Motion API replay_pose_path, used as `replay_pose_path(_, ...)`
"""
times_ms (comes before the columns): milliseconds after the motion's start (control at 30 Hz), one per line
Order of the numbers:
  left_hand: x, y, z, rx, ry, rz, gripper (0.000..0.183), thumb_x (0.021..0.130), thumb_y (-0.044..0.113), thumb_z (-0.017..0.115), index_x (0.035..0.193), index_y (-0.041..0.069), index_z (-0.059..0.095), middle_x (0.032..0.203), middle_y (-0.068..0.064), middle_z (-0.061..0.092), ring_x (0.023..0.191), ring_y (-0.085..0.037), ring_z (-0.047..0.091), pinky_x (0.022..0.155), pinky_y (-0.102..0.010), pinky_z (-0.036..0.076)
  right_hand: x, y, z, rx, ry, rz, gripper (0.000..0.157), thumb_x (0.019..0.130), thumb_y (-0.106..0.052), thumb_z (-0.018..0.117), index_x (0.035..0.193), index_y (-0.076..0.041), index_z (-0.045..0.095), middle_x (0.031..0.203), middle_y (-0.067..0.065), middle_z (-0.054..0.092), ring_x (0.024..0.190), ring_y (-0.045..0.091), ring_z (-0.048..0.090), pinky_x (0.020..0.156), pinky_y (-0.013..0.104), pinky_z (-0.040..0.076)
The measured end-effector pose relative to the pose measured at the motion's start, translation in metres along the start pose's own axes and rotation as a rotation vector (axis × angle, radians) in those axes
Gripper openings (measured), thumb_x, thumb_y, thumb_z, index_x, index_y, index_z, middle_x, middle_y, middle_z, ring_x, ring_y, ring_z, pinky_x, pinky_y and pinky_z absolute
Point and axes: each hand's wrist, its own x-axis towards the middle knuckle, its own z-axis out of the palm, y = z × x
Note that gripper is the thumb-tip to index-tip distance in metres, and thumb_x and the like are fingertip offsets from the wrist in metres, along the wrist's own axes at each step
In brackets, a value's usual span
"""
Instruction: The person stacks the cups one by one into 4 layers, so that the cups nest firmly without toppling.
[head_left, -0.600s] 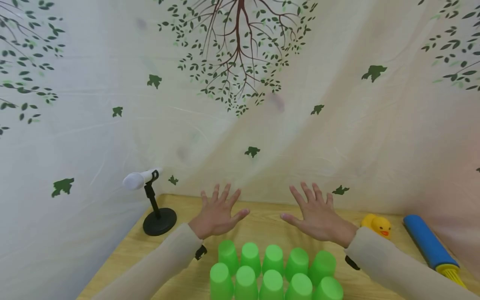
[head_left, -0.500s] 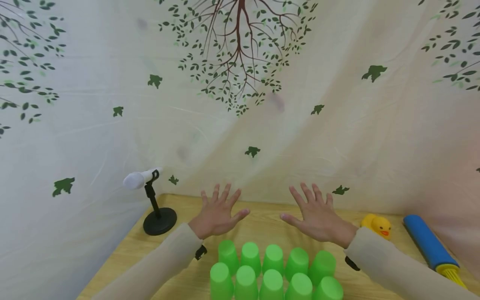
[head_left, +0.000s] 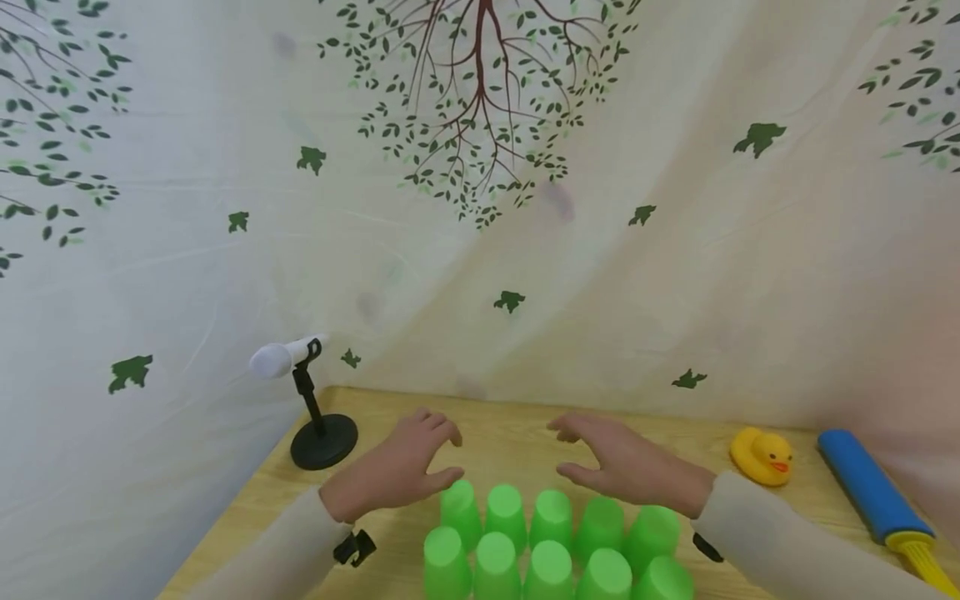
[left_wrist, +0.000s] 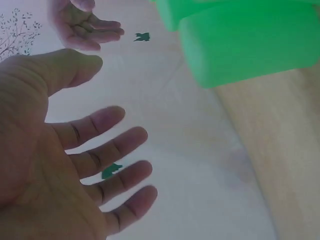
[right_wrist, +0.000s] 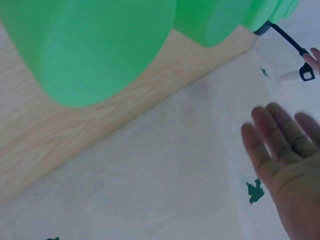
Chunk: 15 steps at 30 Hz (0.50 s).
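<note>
Several green plastic cups [head_left: 497, 567] stand upside down in two rows at the near middle of the wooden table [head_left: 405, 533]. My left hand [head_left: 397, 462] hovers just behind the left end of the back row, fingers loosely bent and holding nothing. Facing it, my right hand [head_left: 630, 462] hangs behind the right part of that row, thumb apart from the fingers, also without anything in it. In the left wrist view a green cup [left_wrist: 250, 45] is beyond the relaxed fingers. The right wrist view has a green cup [right_wrist: 105, 50] large at upper left, apart from the hand.
At the back left stands a white microphone [head_left: 277, 360] on a black desk stand [head_left: 324, 442]. A yellow rubber duck [head_left: 761, 457] sits at the back right, beside a blue foam tube with a yellow handle [head_left: 870, 487]. Behind the table hangs a leaf-patterned cloth [head_left: 420, 292].
Both hands have drawn back from the far edge toward the cups and turned inward, their spread fingers now bent. The view has shifted slightly; the cups keep their arrangement.
</note>
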Motion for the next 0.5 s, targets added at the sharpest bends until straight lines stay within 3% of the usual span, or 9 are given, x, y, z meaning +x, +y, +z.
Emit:
replay_pose_path(233, -0.014, -0.004, 0.016, -0.108, -0.089, 0.017, 0.026, 0.09, 0.033, 0.065, 0.107, 0.014, 0.057, 0.103, 0.007, 0.052, 0.097, -0.014, 0.043, 0.083, -0.036, 0.041, 0.002, -0.011, 0.013, 0.028, -0.159, -0.107, 0.033, 0.091, -0.039, 0.062, 0.119, -0.022, 0.058, 0.116, -0.012, 0.054, 0.107, 0.012, 0.053, 0.086, 0.034, 0.046)
replay_pose_path(500, -0.015, -0.005, 0.028, -0.12, -0.1, 0.024, 0.029, 0.086, 0.033, 0.071, 0.106, 0.016, 0.059, 0.103, 0.008, 0.054, 0.096, -0.012, 0.044, 0.082, -0.034, 0.043, 0.012, -0.021, 0.031, -0.008, -0.168, -0.157, 0.032, 0.088, -0.031, 0.068, 0.116, -0.017, 0.061, 0.113, -0.01, 0.056, 0.107, 0.013, 0.053, 0.086, 0.031, 0.046)
